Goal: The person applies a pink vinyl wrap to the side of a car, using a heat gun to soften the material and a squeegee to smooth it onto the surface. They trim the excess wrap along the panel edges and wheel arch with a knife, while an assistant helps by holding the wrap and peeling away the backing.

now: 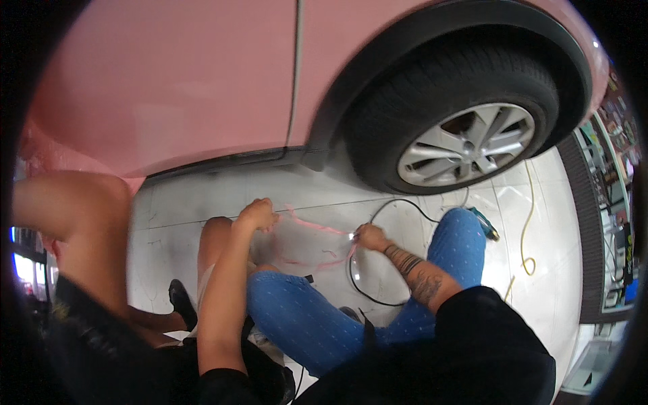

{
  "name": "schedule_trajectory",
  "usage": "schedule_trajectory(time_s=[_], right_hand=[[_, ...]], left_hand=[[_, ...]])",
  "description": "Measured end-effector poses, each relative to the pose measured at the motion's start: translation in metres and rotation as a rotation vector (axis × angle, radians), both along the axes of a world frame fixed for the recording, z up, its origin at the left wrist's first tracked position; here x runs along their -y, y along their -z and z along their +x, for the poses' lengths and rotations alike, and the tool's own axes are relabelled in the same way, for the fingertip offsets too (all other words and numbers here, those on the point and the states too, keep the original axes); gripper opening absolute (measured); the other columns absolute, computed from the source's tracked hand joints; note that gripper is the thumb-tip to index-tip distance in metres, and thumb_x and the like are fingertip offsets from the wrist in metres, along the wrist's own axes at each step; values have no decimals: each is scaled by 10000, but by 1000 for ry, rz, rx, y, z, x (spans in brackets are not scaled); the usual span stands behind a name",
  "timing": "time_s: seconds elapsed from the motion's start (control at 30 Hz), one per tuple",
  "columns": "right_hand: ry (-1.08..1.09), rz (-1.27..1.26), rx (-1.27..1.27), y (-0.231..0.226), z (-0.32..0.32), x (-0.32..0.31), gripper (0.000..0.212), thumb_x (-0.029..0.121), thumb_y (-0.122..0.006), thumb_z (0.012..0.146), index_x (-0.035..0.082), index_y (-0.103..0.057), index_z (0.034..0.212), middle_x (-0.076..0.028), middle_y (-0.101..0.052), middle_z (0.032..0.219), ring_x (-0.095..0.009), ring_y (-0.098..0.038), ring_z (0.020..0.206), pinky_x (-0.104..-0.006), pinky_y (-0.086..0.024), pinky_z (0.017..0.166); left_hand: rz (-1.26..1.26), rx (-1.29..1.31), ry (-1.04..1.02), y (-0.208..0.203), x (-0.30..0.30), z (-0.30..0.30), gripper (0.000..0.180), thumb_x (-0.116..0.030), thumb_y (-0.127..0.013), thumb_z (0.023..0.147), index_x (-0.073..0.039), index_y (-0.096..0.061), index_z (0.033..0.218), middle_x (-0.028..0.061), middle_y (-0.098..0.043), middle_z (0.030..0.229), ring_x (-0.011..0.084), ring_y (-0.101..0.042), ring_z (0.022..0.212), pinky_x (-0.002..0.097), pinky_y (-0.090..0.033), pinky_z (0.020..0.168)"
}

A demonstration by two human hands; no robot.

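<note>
My right hand (372, 237) is closed round thin pink strips (317, 225) of what looks like film, and a small shiny spot shows at its fingertips. The strips stretch leftward over the floor toward my left hand (258, 215). My left hand is closed with its fingers curled; whether a strip end is pinched in it cannot be made out. A black cable (358, 287) loops under and around my right hand. Beyond both hands stands a pink car (202, 81), its lower sill behind my left hand and its wheel (469, 145) ahead to the right.
Another person's bent, bare limb (81, 216) is close on my left, with a knee (214, 233) beside my left forearm and a black shoe (180, 304). A green tool (484, 223) lies past my right knee. A yellow hose (528, 223) crosses the tiled floor. Shelves (611, 202) line the right.
</note>
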State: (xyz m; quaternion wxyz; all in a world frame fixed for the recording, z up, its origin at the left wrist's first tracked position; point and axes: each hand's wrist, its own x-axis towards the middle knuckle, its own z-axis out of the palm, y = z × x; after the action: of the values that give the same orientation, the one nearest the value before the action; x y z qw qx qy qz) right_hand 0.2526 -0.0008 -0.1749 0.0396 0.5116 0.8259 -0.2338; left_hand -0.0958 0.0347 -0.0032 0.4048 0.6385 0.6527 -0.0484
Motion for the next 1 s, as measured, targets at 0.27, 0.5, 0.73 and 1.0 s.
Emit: schedule_trajectory(time_s=[0.27,0.5,0.73,1.0], right_hand=[[82,146,297,-158,188,-68,228,193,-523,777,79,-713,832,-175,-680,848,-347,-661,811,-441,-532,735],[631,44,16,-333,405,-11,184,195,-624,810,30,-699,777,-46,-650,641,-144,-551,540,-315,-447,526],[104,14,-481,-395,219,11,239,83,-561,860,-9,-649,1063,-59,-666,785,-91,-568,630,-230,-431,557],[-195,-209,-711,-400,100,-54,136,97,-573,905,-5,-635,971,55,-477,652,-20,-376,533,-196,-296,477]], left_hand=[[-2,386,179,-43,7,83,242,-170,-591,877,27,-642,1008,120,-669,810,172,-636,636,299,-505,582],[6,484,136,-70,3,132,212,-106,-565,867,4,-649,1028,70,-645,763,120,-609,636,263,-483,579],[348,1462,211,-89,59,405,432,-200,-680,828,-27,-521,1191,130,-641,918,205,-609,836,334,-496,757],[686,959,-507,-166,184,249,522,-265,-621,874,12,-459,1286,123,-616,924,216,-585,753,321,-477,719]])
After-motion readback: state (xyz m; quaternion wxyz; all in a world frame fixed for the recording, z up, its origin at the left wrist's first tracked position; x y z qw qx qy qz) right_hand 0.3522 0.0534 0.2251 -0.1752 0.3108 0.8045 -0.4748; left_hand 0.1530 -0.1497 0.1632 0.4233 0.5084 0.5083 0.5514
